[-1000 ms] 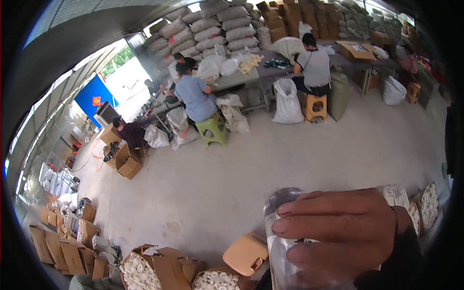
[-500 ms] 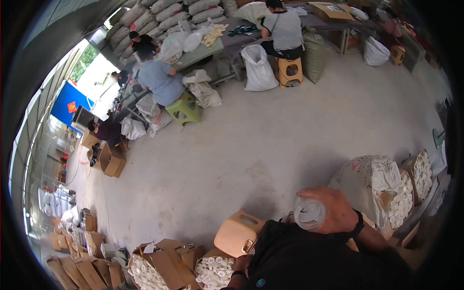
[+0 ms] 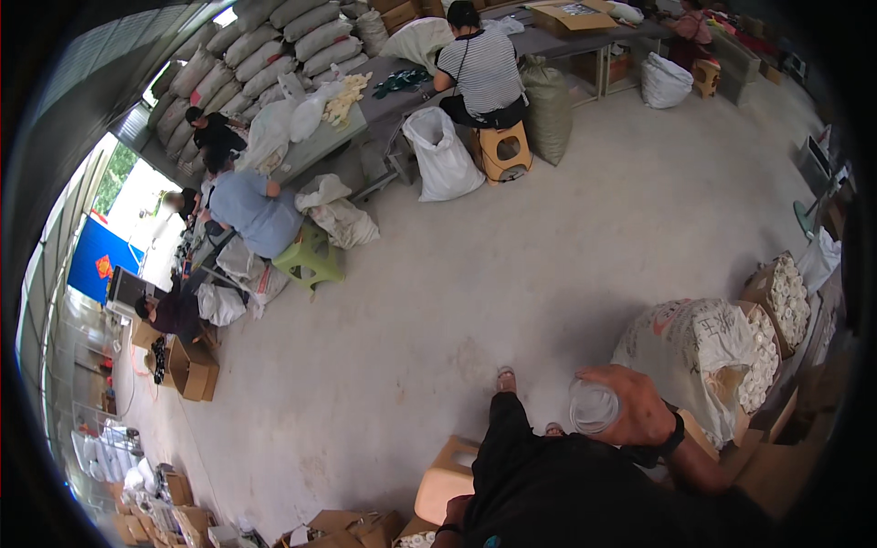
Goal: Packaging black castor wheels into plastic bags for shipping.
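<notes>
While someone (image 3: 482, 73) sits, the right hand (image 3: 641, 406) holds a container (image 3: 594, 407) (clear).

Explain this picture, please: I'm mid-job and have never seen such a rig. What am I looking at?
There is no machine here: a person wears a wide fisheye camera on the head, looking down, so straight edges bend near the rim. The right grip, a bare hand, holds a clear round container. The left grip, also a bare hand, is low by a tan stool; I can't tell whether they touch. On the concrete floor, to the right, stand a pale sack and an open box of white parts. Beyond, other people are at long tables.
</notes>
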A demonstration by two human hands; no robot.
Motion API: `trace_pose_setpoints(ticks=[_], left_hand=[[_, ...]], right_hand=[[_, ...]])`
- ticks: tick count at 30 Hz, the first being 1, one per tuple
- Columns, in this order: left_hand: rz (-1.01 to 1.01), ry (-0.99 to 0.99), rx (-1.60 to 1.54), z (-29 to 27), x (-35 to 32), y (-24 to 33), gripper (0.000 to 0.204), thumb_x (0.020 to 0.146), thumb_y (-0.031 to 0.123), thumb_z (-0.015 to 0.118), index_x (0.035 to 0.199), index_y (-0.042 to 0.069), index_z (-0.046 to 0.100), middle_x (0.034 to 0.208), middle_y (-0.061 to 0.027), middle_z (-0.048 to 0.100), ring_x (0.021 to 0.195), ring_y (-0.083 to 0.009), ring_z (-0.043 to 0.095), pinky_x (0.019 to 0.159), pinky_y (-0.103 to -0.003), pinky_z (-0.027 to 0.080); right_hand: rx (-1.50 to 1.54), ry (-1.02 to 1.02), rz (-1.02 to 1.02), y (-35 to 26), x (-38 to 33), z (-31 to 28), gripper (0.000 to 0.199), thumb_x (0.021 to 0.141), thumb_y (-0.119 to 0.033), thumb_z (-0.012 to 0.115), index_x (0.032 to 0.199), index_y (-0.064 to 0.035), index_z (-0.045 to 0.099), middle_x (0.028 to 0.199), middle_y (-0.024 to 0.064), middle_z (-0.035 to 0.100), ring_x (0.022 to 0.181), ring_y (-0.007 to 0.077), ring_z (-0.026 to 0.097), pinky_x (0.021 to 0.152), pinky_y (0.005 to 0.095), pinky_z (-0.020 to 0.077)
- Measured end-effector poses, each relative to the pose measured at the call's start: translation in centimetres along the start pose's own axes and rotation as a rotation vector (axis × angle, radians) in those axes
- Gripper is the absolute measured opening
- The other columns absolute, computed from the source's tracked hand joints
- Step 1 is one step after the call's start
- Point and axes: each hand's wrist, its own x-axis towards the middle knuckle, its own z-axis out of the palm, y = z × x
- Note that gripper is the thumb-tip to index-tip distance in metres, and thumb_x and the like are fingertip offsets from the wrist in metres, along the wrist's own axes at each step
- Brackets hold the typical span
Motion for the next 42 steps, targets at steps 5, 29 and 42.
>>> trace_pose_setpoints(ticks=[5, 29, 42], left_hand=[[0.270, 0.037, 0.212, -8.1, 5.7, 7.1, 0.045, 0.097, 0.045, 0.076, 0.118, 0.007, 0.082, 0.105, -0.0114, 0.083, 0.102, -0.0271, 0.079, 0.089, -0.042, 0.061], [0.092, -0.048, 0.135, -15.5, 32.0, 55.8, 0.040, 0.093, 0.044, 0.079, 0.112, 0.010, 0.086, 0.082, -0.0040, 0.076, 0.067, -0.0176, 0.072, 0.061, -0.035, 0.061], [0.043, -0.067, 0.076, -3.8, 35.7, 77.3, 0.042, 0.097, 0.045, 0.076, 0.117, 0.009, 0.084, 0.089, -0.0071, 0.079, 0.076, -0.0196, 0.075, 0.066, -0.037, 0.064]], right_hand=[[0.043, 0.044, -0.002, 1.0, 7.7, 2.5, 0.074, 0.067, -0.018, 0.100, 0.133, -0.0048, 0.069, 0.132, 0.0186, 0.076, 0.119, 0.0410, 0.074, 0.102, 0.0469, 0.0594], [-0.063, 0.258, 0.302, 22.2, 31.2, -11.7, 0.082, 0.062, -0.009, 0.099, 0.135, -0.0066, 0.064, 0.132, 0.0186, 0.075, 0.122, 0.0386, 0.074, 0.107, 0.0459, 0.0582], [0.018, 0.303, 0.412, 38.9, 41.1, -32.2, 0.083, 0.062, -0.004, 0.095, 0.139, -0.0026, 0.063, 0.136, 0.0218, 0.072, 0.126, 0.0381, 0.072, 0.109, 0.0462, 0.0565]])
